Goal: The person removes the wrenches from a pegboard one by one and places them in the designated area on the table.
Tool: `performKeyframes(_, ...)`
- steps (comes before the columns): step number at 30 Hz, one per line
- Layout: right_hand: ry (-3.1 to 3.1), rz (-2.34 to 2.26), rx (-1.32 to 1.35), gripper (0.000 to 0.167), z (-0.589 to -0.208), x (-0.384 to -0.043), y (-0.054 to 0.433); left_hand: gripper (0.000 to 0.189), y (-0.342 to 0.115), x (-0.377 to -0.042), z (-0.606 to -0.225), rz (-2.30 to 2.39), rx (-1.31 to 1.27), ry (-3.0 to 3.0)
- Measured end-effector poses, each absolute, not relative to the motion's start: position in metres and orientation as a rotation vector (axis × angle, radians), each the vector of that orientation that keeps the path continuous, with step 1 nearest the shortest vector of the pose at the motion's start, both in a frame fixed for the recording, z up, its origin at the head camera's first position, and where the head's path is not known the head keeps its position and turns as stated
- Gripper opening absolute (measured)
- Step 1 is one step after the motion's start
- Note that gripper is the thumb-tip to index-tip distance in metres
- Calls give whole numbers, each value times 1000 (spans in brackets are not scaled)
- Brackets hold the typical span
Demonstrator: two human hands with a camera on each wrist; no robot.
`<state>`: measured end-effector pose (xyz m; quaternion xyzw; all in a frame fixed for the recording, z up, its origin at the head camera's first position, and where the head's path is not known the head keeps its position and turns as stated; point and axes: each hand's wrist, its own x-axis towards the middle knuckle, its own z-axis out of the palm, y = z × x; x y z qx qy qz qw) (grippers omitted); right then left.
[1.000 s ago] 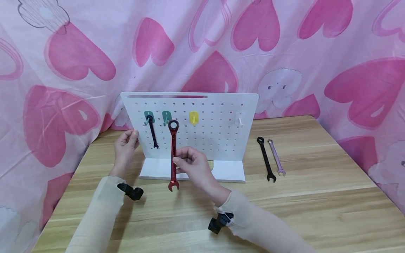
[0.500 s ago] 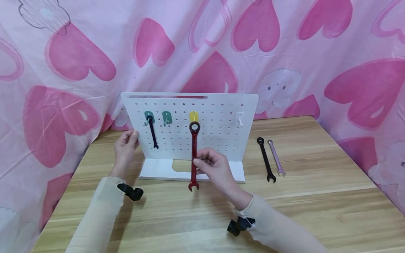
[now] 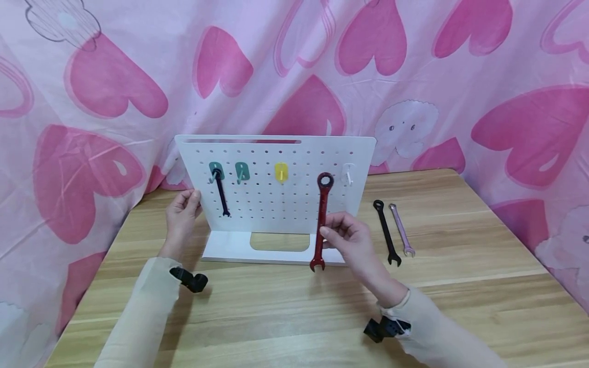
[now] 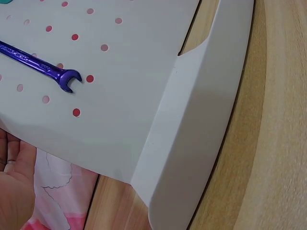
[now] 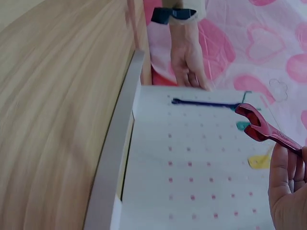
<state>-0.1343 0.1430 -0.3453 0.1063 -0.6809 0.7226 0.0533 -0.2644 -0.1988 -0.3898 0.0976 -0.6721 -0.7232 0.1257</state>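
In the head view my right hand (image 3: 352, 237) pinches a red combination wrench (image 3: 321, 220) by its shank, ring end up, in front of the right part of a white pegboard (image 3: 294, 204). The right wrist view shows the open end of that red wrench (image 5: 261, 127) beyond my fingers. My left hand (image 3: 181, 212) grips the pegboard's left edge; in the left wrist view that hand (image 4: 17, 187) is partly behind the board. A dark purple wrench (image 3: 222, 194) hangs from the leftmost green hook (image 3: 216, 168).
A second green hook (image 3: 242, 171), a yellow hook (image 3: 281, 172) and a white hook (image 3: 348, 174) are on the board. Right of it, a black wrench (image 3: 387, 232) and a light purple wrench (image 3: 402, 230) lie on the wooden table (image 3: 276, 317). A pink heart-print cloth (image 3: 294, 61) hangs behind.
My right hand has carried the red wrench to the right, from near the second green hook past the yellow hook towards the white one. My left hand stays at the board's edge.
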Motion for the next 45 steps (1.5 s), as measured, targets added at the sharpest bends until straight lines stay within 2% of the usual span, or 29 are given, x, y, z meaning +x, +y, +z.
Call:
performKeyframes(6,-2042,2125,252,13,-342,-132,171,19,-200,-264,-389,-2075,328,-2026)
performKeyframes(12,-1941,2123,198,19,-341,-136,198,16,-199,-264,-390,-2094,310,-1990)
performKeyframes(20,-1952,2124,86,13,-345,-145,238,19,-201,-263,-390,-2104,323,-2002)
performKeyframes(29,-1927,2327,-19,12,-371,-159,290,23,-200,-262,-388,-2107,326,-2005)
performKeyframes(37,-2273,2256,-4,5,-406,-181,346,23,-201,-263,-388,-2101,334,-2018)
performKeyframes(45,-2475,2212,-246,19,-397,-180,360,21,-199,-263,-388,-2115,322,-1984)
